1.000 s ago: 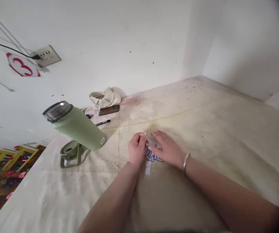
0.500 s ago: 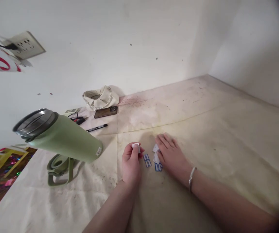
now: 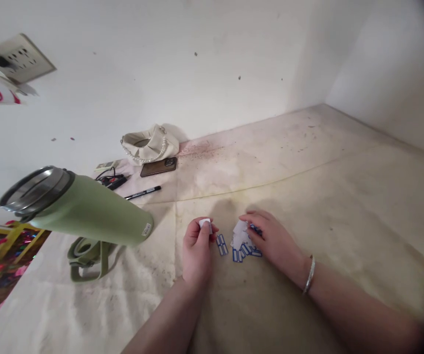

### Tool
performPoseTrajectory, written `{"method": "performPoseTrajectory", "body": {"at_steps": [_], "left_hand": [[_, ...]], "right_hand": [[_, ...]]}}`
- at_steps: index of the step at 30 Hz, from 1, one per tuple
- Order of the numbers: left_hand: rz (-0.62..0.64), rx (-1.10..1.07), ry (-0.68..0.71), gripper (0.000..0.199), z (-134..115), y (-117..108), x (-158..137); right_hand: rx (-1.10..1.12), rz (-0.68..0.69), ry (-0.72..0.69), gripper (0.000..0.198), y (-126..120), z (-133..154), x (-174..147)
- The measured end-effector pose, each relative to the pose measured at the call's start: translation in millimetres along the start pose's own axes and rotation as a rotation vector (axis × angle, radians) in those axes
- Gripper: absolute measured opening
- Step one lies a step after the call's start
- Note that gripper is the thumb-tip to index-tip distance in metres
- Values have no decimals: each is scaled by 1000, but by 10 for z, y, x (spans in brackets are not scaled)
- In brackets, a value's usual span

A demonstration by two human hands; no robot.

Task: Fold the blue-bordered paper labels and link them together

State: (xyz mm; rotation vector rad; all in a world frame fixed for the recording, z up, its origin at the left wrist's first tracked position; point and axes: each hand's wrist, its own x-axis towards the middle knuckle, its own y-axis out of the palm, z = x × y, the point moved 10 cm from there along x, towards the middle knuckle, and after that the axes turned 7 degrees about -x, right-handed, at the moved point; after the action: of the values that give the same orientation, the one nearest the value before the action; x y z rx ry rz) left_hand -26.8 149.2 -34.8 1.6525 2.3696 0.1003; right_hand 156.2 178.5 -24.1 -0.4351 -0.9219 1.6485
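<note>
My left hand is closed, its thumb pressing a small white card against the fingers. Any further cards behind that one are hidden. Beside this hand, one small card with a blue-lined back lies apart on the cloth. My right hand hovers at the right side of a loose pile of small cards, some showing white faces and some blue-lined backs. Its thumb and fingers are apart and curve over the pile's edge, where part of the cards is covered.
A tall green tumbler stands at the left, with its green lid in front. Farther back are a black pen, a phone, a black cable and a cream handbag. A socket is on the wall.
My right hand has shifted right and lifted its flattened fingers off the cards, so more of the spread pile shows. My left hand keeps its card in nearly the same spot. The view has shifted slightly.
</note>
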Motion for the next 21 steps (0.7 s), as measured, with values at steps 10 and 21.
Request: {"method": "performPoseTrajectory", "body": {"at_steps": [10,21], "left_hand": [[-25,195,35,21,-43,76,-43],[-106,-16,-38,21,39,36,-106]], "right_hand": [[413,-73,293,29,-26,-335,27],[526,-282,247,33,-77,-500,71]]}}
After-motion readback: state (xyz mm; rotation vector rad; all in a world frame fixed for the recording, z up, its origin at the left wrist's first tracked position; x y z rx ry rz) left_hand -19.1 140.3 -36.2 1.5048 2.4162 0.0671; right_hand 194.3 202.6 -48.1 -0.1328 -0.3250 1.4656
